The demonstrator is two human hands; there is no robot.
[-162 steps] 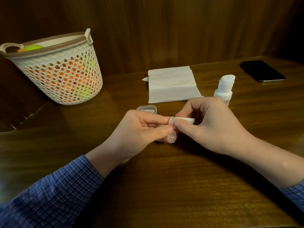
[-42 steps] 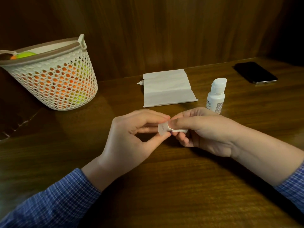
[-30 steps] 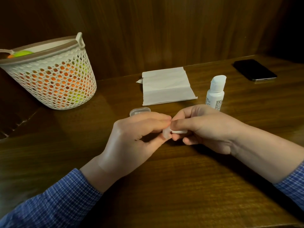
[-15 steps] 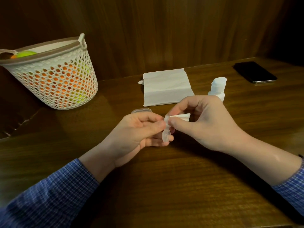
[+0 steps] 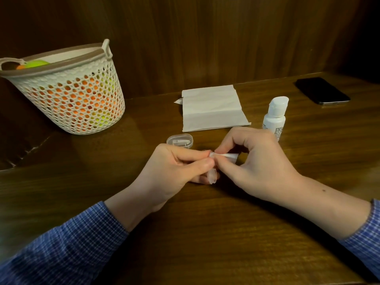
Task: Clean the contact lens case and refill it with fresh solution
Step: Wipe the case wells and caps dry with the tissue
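The cleaning step is judged to be in hand. The contact lens case (image 5: 212,173), a small clear plastic piece, is held edge-up just above the desk (image 5: 205,233), between the two hands. It is pinched by the left hand (image 5: 174,173), thumb and forefinger curled round its upper well, while the lower well hangs free beneath the fingertips. A rolled twist of white tissue (image 5: 227,156) is pinched by the right hand (image 5: 253,163), and its tip is pressed into the upper well. Whether the well is already dry cannot be told, since it is mostly hidden by the fingers.

A clear oval lid (image 5: 180,140) lies on the desk just behind the left hand, with something white inside that is too small to be made out. The solution bottle (image 5: 274,118) stands upright behind the right hand with its cap on, untouched, so the refill is judged not yet begun. A folded tissue sheet (image 5: 213,109) lies flat behind the hands.

For the next move, the tissue tip is likely to be needed in the lower well, which calls for the case to be shifted in the left pinch so that well is exposed. After that, the tissue must be set down, the bottle opened, and the case laid level so the solution is not spilled.
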